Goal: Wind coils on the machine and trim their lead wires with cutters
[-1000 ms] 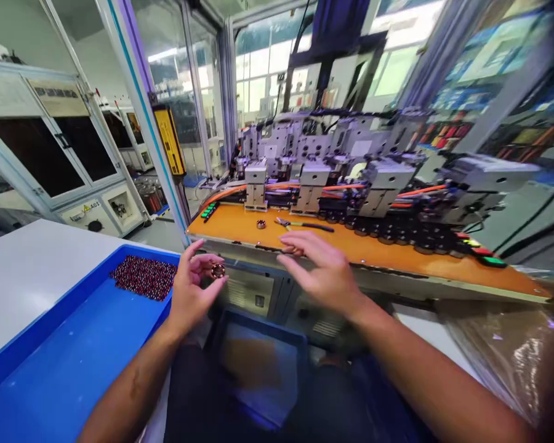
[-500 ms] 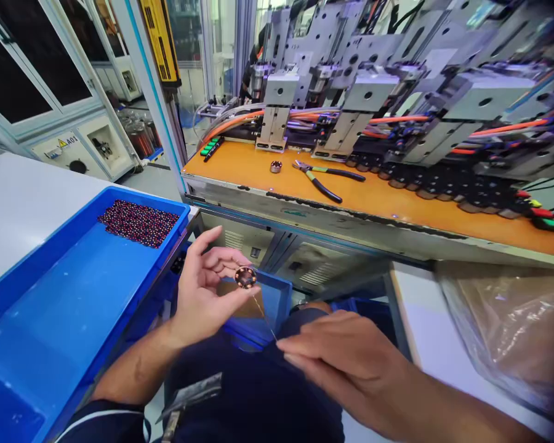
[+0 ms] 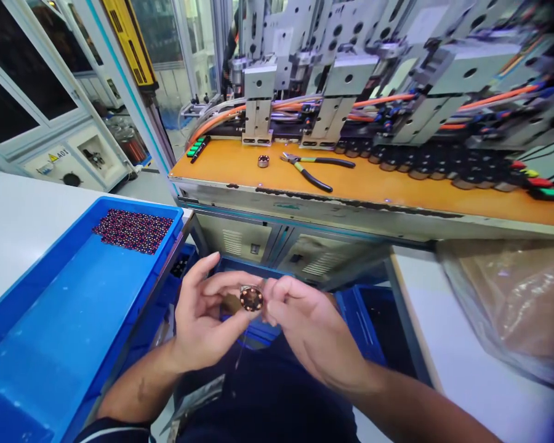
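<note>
In the head view, your left hand (image 3: 207,323) pinches a copper-wound ring (image 3: 252,299) between thumb and fingertips, its index finger raised clear. The ring sits in front of your body, between your two hands, its round open face turned up toward you. Your right hand (image 3: 311,326) is bunched with curled fingers at the ring's right edge; whether it grips anything there you cannot tell, as the fingertips are hidden. A thin wire (image 3: 240,357) hangs below the ring. Beyond your hands, on the orange worktop (image 3: 226,161), a second ring (image 3: 263,161) stands just beside open pliers (image 3: 300,161). At your left, a blue tray (image 3: 64,314) holds clustered small dark parts (image 3: 136,231).
</note>
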Demonstrator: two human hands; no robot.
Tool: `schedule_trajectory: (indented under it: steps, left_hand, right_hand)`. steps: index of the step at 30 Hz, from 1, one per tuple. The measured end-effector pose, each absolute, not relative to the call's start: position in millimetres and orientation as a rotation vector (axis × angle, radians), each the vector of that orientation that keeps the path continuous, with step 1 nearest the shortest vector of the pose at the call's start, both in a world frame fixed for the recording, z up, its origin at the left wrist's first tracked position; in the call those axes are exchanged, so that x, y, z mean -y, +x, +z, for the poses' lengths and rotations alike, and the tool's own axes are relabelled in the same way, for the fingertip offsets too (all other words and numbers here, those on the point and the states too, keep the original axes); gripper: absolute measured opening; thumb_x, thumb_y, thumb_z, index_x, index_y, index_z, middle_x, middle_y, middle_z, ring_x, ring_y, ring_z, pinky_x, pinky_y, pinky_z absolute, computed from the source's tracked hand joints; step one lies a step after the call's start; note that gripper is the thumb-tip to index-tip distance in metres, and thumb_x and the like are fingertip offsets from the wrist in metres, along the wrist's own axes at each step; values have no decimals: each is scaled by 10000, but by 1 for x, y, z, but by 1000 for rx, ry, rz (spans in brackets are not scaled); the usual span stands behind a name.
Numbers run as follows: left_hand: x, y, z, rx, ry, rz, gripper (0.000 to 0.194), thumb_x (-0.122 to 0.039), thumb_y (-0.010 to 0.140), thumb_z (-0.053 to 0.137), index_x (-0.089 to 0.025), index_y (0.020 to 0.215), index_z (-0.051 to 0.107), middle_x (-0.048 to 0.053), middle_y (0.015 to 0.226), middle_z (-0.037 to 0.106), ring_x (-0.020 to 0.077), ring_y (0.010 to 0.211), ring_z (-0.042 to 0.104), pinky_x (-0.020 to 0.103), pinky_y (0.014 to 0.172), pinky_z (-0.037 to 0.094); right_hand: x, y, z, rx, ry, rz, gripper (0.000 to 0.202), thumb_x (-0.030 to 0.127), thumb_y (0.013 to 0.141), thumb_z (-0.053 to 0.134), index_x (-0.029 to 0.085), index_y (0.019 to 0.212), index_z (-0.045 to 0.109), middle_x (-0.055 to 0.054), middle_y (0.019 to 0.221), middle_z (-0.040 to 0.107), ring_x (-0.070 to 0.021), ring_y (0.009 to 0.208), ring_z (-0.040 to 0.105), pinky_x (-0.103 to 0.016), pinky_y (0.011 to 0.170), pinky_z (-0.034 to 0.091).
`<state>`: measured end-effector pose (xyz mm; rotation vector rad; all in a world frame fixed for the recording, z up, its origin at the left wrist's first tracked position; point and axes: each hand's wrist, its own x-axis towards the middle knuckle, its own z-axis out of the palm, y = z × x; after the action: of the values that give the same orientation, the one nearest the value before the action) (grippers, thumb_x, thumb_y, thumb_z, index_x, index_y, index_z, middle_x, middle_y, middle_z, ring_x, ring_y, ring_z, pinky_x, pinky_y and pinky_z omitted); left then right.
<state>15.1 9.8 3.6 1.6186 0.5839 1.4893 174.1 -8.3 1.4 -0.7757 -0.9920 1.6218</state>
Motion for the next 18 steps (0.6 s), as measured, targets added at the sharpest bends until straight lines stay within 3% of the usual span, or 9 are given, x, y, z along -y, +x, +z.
schedule_trajectory:
  steps: [3,6,11,18]
  left_hand:
    - [-10,13,3,-595,1582,1444,794,4,791,694,-302,1438,349,73,1138,727,151,899,734,251,798,626]
    - [-9,13,2,-562,1651,1372,786,2,810,672,-298,1453,333,88,1172,714,177,990,722,286,850,620]
    - [-10,16,3,-493,1565,1285,766,42,825,629,-314,1446,357,84,1213,701,180,1051,710,296,909,601]
    - [-18,13,7,-484,1246,1086,390,7,793,685,-220,1110,705,105,1207,709,161,922,736,268,841,603]
  right_hand:
    - [16,179,-5,968,-786,1665,315,429,857,688,186,731,532,12,736,516,-111,677,471,-249,621,383]
    - [13,185,3,1076,-797,1576,235,382,843,712,202,805,566,9,777,520,-118,712,487,-247,636,407]
    - [10,185,8,1068,-803,1538,235,344,897,648,196,747,544,16,747,485,-101,664,443,-231,588,372]
    - [14,196,2,1165,-870,1531,277,382,906,624,180,736,540,4,717,506,-118,687,475,-247,617,387]
